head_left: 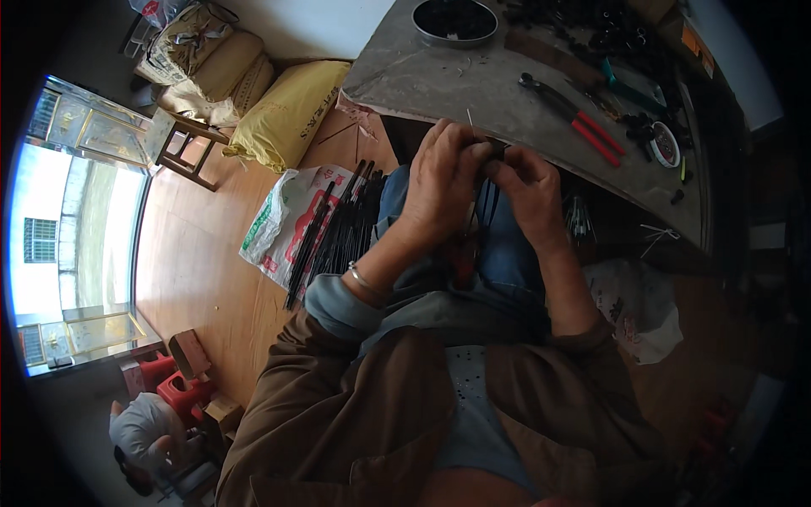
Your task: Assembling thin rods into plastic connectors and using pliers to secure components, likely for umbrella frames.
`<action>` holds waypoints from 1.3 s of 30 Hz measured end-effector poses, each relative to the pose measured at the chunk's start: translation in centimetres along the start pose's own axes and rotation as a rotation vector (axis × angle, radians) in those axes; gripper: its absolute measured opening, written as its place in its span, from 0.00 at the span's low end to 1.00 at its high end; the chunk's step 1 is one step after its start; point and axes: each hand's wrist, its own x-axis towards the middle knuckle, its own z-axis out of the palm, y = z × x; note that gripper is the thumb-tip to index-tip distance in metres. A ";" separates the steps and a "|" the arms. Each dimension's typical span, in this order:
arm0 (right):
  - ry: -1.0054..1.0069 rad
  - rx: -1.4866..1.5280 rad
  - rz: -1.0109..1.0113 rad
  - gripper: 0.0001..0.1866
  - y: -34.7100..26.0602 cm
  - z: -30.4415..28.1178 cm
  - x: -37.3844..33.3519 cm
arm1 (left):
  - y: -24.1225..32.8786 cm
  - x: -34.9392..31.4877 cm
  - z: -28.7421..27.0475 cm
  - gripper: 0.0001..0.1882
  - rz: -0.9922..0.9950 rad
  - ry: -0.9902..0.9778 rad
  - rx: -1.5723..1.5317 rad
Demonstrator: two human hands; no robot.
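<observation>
Both my hands meet over my lap at the table's front edge. Pinched between the fingertips of my left hand [439, 182] and my right hand [534, 188] is a small dark piece [497, 152]; the fingers cover most of it, so its kind does not show. A thin pale rod [470, 118] sticks up beside my left fingers; whether it joins the piece I cannot tell. Many long thin black rods [342, 228] lie side by side left of my legs, on a printed plastic sack [274, 241].
On the grey table [405, 80] are red-handled pliers [583, 127], a round metal pan [456, 38] of dark parts, a green tray [634, 89], a white oval dish [665, 144] and piled black parts [608, 29]. A yellow sack [287, 114] leans left. Someone crouches [148, 431] at lower left.
</observation>
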 end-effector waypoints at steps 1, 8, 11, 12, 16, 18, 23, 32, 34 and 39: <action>0.051 0.074 -0.025 0.09 0.3 0.4 0.1 | 0.8 0.3 0.3 0.08 0.116 0.041 0.070; -0.307 0.438 0.008 0.07 -1.5 -1.8 0.2 | -0.4 2.2 -2.8 0.18 -0.466 -0.604 -0.862; -0.396 0.369 -0.025 0.07 -1.7 -2.0 -0.2 | 0.3 2.7 -3.0 0.21 -0.323 -0.783 -0.911; -0.352 0.419 -0.018 0.08 -1.6 -1.9 -0.5 | 0.5 2.7 -2.7 0.20 -0.323 -0.730 -0.935; -0.102 0.353 -0.005 0.07 -1.6 -0.9 -0.8 | 1.5 1.4 -0.7 0.19 -0.429 -0.382 -1.139; -0.100 0.304 -0.004 0.07 -1.8 -0.5 -0.7 | 1.5 1.4 -0.2 0.16 -0.432 -0.270 -1.141; -0.040 0.141 -0.026 0.07 -1.3 -0.2 -0.8 | 1.8 2.6 1.3 0.15 -0.112 -0.179 -0.673; -0.053 0.249 0.084 0.05 0.1 -2.1 0.4 | -8.6 12.7 1.1 0.19 -0.260 -0.173 0.008; -0.060 0.278 0.122 0.05 0.5 -1.7 0.8 | -12.0 16.6 1.2 0.12 0.029 -0.040 0.370; -0.048 0.398 0.191 0.06 0.8 -1.8 1.3 | -14.1 21.4 2.2 0.14 -0.141 -0.284 0.791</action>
